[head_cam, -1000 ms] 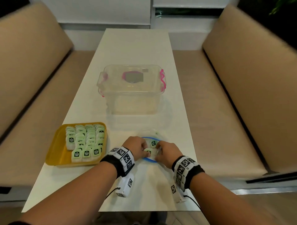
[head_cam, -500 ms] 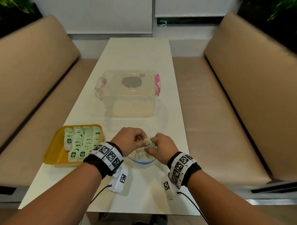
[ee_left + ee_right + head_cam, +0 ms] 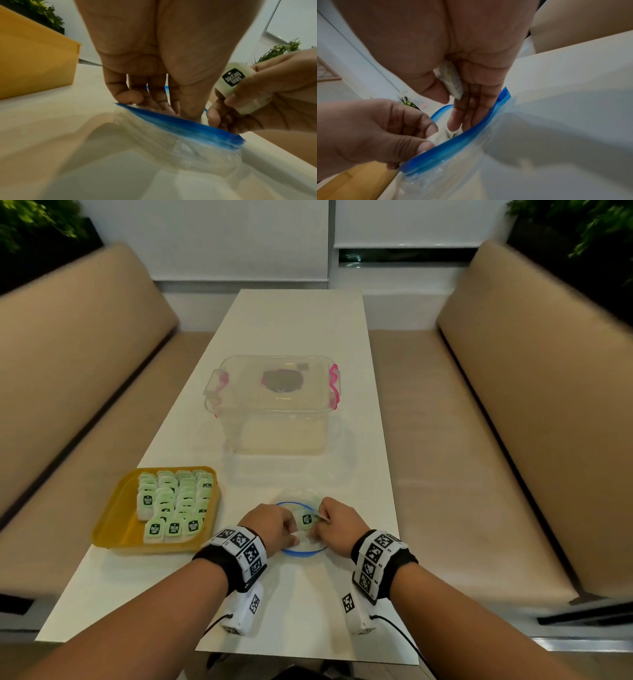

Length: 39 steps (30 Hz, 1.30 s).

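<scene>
The left hand (image 3: pixel 274 523), pinching the zip bag (image 3: pixel 301 554), and the right hand (image 3: pixel 337 525), holding a tea bag (image 3: pixel 306 519), fill the bag's mouth. The yellow tray (image 3: pixel 109 529) blocks the near left; the clear box (image 3: pixel 274 419) spans the table (image 3: pixel 294 320) farther off, with a passable strip between.

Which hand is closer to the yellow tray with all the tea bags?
Left. The left hand pinches the zip bag just right of the yellow tray; the right hand holds a tea bag at the bag's far side, farther away.
</scene>
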Each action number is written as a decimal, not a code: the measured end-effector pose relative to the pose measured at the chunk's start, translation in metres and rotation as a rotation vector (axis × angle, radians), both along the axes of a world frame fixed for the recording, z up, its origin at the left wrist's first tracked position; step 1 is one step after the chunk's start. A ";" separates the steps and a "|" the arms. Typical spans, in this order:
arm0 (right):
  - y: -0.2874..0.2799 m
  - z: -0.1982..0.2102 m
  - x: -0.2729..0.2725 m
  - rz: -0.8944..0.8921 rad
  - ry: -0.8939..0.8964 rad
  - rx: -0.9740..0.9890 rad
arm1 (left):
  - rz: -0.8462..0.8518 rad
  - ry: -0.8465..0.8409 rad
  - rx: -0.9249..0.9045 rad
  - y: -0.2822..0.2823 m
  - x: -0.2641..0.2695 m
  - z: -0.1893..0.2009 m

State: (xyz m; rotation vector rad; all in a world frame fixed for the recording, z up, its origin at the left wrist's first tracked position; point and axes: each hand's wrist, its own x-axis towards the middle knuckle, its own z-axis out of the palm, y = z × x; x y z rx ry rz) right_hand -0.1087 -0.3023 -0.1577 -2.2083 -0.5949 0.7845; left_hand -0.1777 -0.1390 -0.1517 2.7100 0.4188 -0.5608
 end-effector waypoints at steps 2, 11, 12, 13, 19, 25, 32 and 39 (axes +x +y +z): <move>0.001 -0.003 0.001 -0.019 0.034 0.020 | 0.007 -0.026 -0.022 0.001 0.000 0.001; 0.005 0.012 0.007 0.070 -0.055 0.182 | 0.168 -0.290 -0.395 0.025 -0.003 0.033; 0.007 0.015 0.006 0.084 -0.057 0.211 | 0.158 -0.298 -0.422 0.026 -0.004 0.037; 0.010 0.017 0.006 0.086 -0.056 0.239 | 0.152 -0.304 -0.443 0.027 -0.005 0.040; 0.028 0.029 0.009 0.010 -0.066 0.307 | 0.230 -0.390 -0.499 0.032 -0.011 0.053; 0.046 0.033 0.006 0.010 0.007 0.369 | 0.151 -0.457 -0.445 0.045 -0.018 0.069; 0.085 0.041 -0.001 0.084 0.030 0.371 | 0.135 -0.487 -0.301 0.082 -0.028 0.089; 0.130 0.057 -0.007 0.088 0.025 0.358 | 0.139 -0.461 -0.232 0.147 -0.047 0.112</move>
